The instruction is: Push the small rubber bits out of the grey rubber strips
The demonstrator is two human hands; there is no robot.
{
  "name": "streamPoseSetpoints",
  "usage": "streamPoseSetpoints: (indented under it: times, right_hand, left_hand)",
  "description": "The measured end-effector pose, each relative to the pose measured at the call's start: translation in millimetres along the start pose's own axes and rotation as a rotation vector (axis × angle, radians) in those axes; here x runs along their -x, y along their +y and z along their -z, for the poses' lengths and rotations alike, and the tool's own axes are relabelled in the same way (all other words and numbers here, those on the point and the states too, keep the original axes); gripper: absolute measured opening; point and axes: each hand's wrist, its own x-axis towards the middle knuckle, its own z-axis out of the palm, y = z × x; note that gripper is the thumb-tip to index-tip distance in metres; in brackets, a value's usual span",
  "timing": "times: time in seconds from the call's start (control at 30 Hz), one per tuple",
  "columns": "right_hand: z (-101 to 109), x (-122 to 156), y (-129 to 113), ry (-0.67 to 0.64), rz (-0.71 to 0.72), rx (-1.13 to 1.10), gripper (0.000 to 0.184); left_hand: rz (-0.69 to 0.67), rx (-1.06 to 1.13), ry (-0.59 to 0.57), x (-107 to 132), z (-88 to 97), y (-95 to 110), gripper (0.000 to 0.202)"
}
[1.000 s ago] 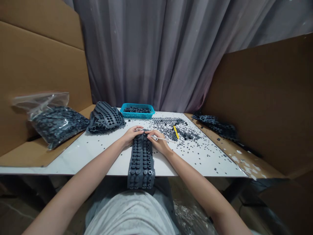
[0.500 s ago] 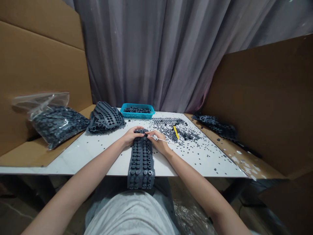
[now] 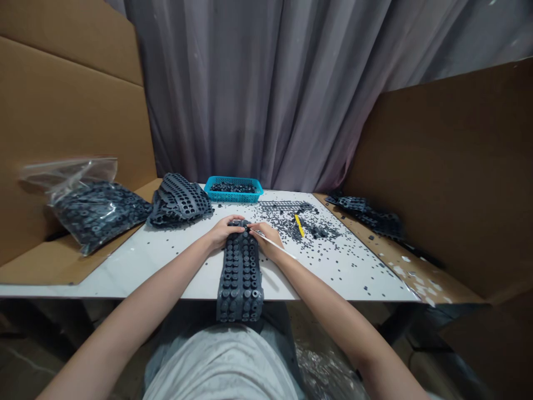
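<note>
A long dark rubber strip (image 3: 241, 272) studded with round parts lies across the white table (image 3: 166, 261) and hangs over its front edge toward my lap. My left hand (image 3: 224, 231) grips the strip's far end, fingers curled on it. My right hand (image 3: 266, 241) is closed on a thin white stick (image 3: 278, 249), whose tip sits at the strip's far end.
A blue basket (image 3: 235, 189) of small dark parts stands at the back. A pile of emptied strips (image 3: 180, 200) and a clear bag of parts (image 3: 94, 207) lie left. Loose bits and a yellow tool (image 3: 298, 224) scatter right; more strips (image 3: 368, 215) lie by the cardboard wall.
The white stick in my right hand has swung so its free end points down and to the right. My left hand and the strip stay put.
</note>
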Motion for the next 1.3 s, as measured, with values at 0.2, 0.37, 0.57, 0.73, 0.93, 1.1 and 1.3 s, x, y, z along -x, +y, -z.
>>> streamPoseSetpoints:
  times: [0.2, 0.37, 0.57, 0.73, 0.93, 1.1, 1.3]
  right_hand:
    - [-2.3, 0.1, 2.7, 0.034, -0.034, 0.031, 0.021]
    - [5.0, -2.7, 3.6, 0.174, -0.209, -0.020, 0.023]
    - [13.6, -4.3, -5.3, 0.197, -0.243, -0.138, 0.019]
    - [4.6, -0.9, -4.5, -0.034, -0.154, -0.218, 0.016]
    - [-5.1, 2.3, 8.0, -0.117, -0.133, -0.232, 0.021]
    - [-8.3, 2.2, 13.1, -0.147, -0.170, -0.242, 0.021]
    - [-12.8, 1.7, 16.5, -0.186, -0.171, -0.243, 0.015]
  left_hand:
    - [-0.011, -0.009, -0.003, 0.2, -0.2, -0.3, 0.051]
    - [-0.023, -0.034, -0.008, 0.1, 0.5, -1.0, 0.052]
    - [-0.085, -0.128, 0.058, -2.4, 6.7, -1.4, 0.052]
    - [-0.143, -0.299, 0.091, -3.9, 12.2, -5.0, 0.047]
    - [-0.264, -0.598, 0.104, -7.9, 17.5, -8.7, 0.037]
    - [-0.346, -0.891, 0.121, -8.1, 24.3, -0.9, 0.028]
    - [-0.334, -1.124, -0.019, -2.8, 25.6, 4.8, 0.013]
